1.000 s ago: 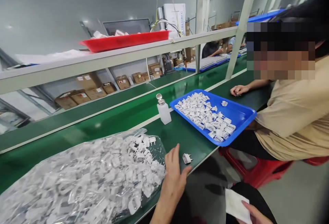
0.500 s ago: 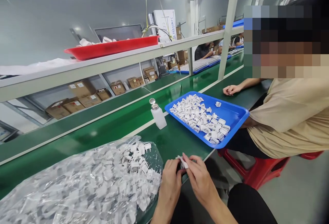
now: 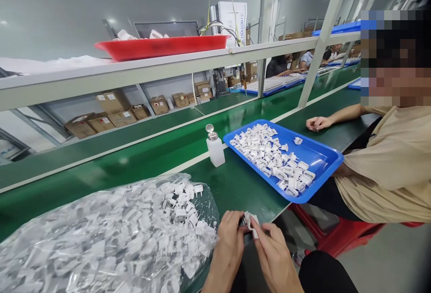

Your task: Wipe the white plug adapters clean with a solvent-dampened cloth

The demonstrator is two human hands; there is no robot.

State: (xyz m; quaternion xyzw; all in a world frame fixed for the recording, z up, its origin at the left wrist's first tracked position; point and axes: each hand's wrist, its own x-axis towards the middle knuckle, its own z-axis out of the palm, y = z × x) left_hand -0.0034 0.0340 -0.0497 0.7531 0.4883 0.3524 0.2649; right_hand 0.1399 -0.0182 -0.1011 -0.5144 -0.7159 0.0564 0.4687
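Note:
At the table's front edge, my left hand [image 3: 229,238] is closed on a small plug piece, mostly hidden by the fingers. My right hand [image 3: 272,249] pinches a crumpled white cloth [image 3: 251,225] and presses it against that piece. Left of my hands lies a clear plastic bag [image 3: 101,234] full of white plug pieces, with several bare ones [image 3: 183,203] at its open end. Farther right, a blue tray [image 3: 323,158] carries many white plug pieces [image 3: 266,147]. A white pump bottle [image 3: 216,151] with a metal top stands between bag and tray.
A person in a tan shirt [image 3: 397,163] sits at the right, one hand [image 3: 318,123] resting on the green table. Above the belt [image 3: 134,156] runs a shelf [image 3: 161,62] with a red tray [image 3: 164,48]. Cardboard boxes [image 3: 111,109] stand behind.
The view has shifted, so the bottle and tray sit farther right. My hands stay together, and more of the white cloth shows between them.

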